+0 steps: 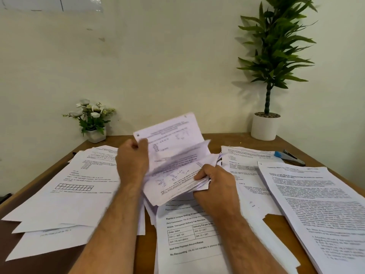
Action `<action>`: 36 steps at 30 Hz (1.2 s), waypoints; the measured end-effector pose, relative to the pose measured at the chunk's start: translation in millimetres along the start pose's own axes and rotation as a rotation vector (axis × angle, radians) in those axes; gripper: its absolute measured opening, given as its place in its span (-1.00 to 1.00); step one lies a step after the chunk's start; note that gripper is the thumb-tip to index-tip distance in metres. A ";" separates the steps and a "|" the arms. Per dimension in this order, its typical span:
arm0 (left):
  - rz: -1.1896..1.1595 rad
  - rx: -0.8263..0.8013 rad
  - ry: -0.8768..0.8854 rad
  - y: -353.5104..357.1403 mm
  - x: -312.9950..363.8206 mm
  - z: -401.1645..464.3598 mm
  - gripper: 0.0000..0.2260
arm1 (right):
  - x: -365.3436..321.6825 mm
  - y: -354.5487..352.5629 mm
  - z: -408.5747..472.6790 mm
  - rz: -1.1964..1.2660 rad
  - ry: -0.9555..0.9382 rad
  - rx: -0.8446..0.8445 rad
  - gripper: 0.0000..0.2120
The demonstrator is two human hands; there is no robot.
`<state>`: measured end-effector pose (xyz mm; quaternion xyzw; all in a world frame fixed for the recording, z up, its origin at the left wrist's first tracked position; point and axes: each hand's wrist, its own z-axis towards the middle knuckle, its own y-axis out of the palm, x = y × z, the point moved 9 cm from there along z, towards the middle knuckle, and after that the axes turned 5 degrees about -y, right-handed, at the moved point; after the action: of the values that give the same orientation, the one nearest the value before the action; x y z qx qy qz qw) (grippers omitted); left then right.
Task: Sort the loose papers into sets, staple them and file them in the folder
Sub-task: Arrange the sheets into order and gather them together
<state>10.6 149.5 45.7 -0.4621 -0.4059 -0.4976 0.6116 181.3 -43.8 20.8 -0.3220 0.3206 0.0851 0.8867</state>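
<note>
Paper everywhere on the brown wooden surface [199, 138], and the sorting is in full swing. The right hand [214, 186] clamps the near edge of a thick, ragged bundle of white printed sheets [177, 178], fingers curled under it, while the left hand [133, 157] pinches the corner of one lifted white sheet [173, 133] and peels it up and away. Risk number one: that bundle is fanned and uneven, so a loose grip could spill pages onto the printed sheet with a fee table [189, 234] lying just beneath, mixing sets. A spread of white pages [65, 194] lies to the left, a tall neat stack of white text pages [320, 204] to the right, overhanging the near right edge; a nudge from the forearm might tip it off. The blue-and-grey stapler [289, 156] waits far right, partly behind paper and easy to bury. No folder is visible from here.
</note>
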 end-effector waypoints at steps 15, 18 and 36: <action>-0.447 0.463 0.584 -78.3 135.8 -56.8 -0.74 | -12.5 -11.2 -2.1 0.057 -0.005 0.088 -0.44; -0.493 0.527 0.734 -104.4 172.7 -73.0 -0.74 | -20.8 -21.9 -3.0 0.168 0.032 0.132 -0.13; -0.562 0.081 0.466 -138.3 249.6 -65.4 -0.78 | -192.3 -178.2 12.2 0.301 -0.796 0.728 -0.80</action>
<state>-79.3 17.1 290.9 -0.1822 -0.3861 -0.7216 0.5450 101.2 -164.1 239.9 0.1114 0.0124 0.2095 0.9714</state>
